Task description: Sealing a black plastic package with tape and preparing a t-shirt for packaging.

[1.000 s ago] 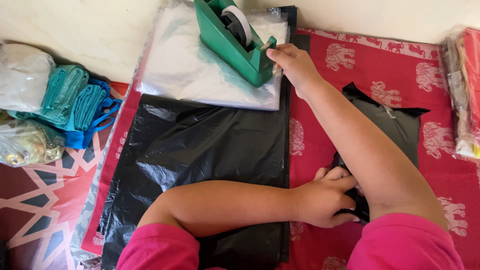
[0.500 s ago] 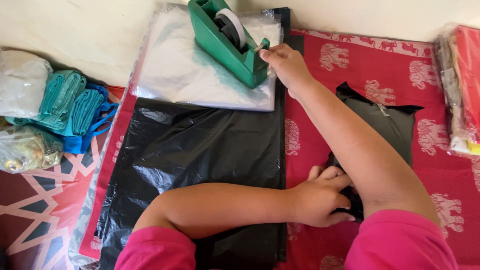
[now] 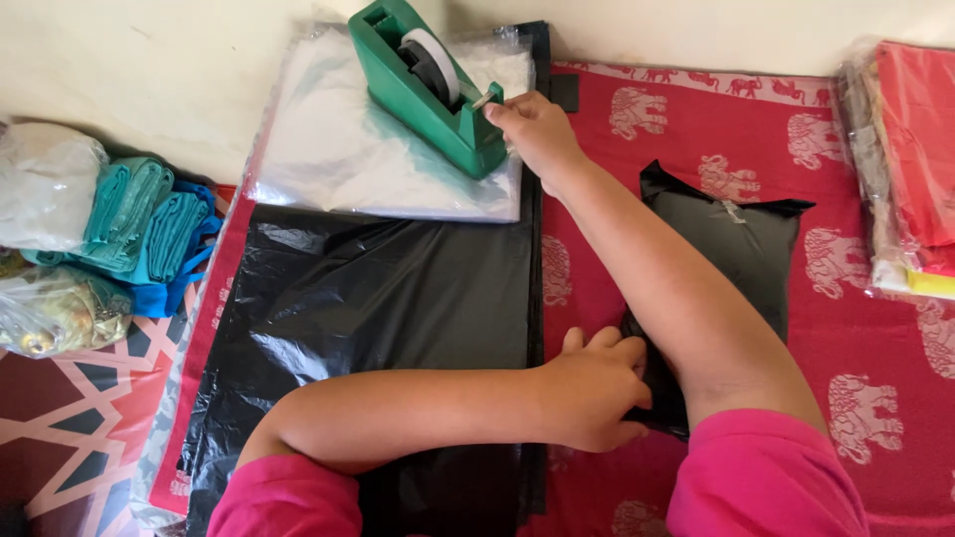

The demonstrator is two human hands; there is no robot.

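Fingers of my right hand (image 3: 532,127) pinch the tape end on the green tape holder (image 3: 423,85) (it sits on clear bags (image 3: 368,159) at the far edge of the red cloth (image 3: 865,338)). My left hand (image 3: 595,390) grips the black packet (image 3: 731,249), near the cloth's middle.

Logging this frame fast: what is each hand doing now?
Left hand: closed, pressing down the black packet.
Right hand: fingers pinching the tape end at the green tape dispenser.
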